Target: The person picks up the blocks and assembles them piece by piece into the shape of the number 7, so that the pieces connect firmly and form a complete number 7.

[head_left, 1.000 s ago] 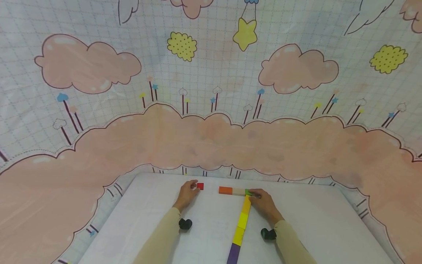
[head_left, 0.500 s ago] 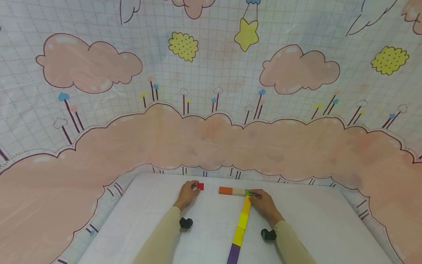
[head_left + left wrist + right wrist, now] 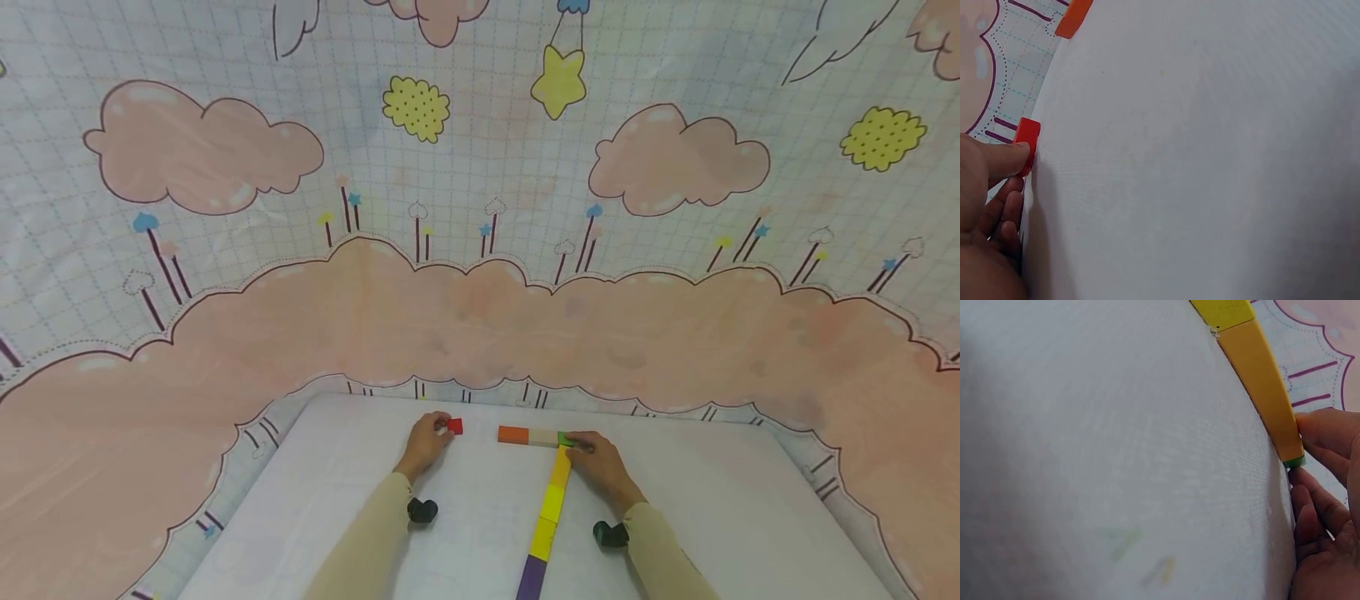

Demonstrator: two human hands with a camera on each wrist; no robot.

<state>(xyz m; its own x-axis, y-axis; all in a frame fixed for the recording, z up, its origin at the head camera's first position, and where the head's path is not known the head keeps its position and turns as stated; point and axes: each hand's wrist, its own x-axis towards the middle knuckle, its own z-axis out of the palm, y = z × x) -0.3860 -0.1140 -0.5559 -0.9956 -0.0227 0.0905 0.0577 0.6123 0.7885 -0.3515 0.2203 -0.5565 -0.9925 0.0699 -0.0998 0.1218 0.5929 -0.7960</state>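
Note:
My left hand point(image 3: 424, 446) pinches a small red block point(image 3: 455, 427) between thumb and fingers near the table's far edge. In the left wrist view the thumb presses on the red block point(image 3: 1027, 140). My right hand point(image 3: 600, 467) holds its fingertips about a small green block point(image 3: 562, 437), which they mostly cover. Its thumb lies against the end of an orange-yellow block point(image 3: 1260, 381). The green block stands at the right end of a short row, beside a cream block point(image 3: 543, 437) and an orange block point(image 3: 513, 435).
From the orange-yellow block a line runs toward me: a yellow block point(image 3: 552, 502), another yellow block point(image 3: 543, 537), then a purple block point(image 3: 532, 577). The blocks stand on a white table point(image 3: 300, 500). Behind the table hangs a printed cloth point(image 3: 480, 325).
The red block has turned slightly and shifted a little toward me in my left hand. My right hand and the rows of blocks stay put.

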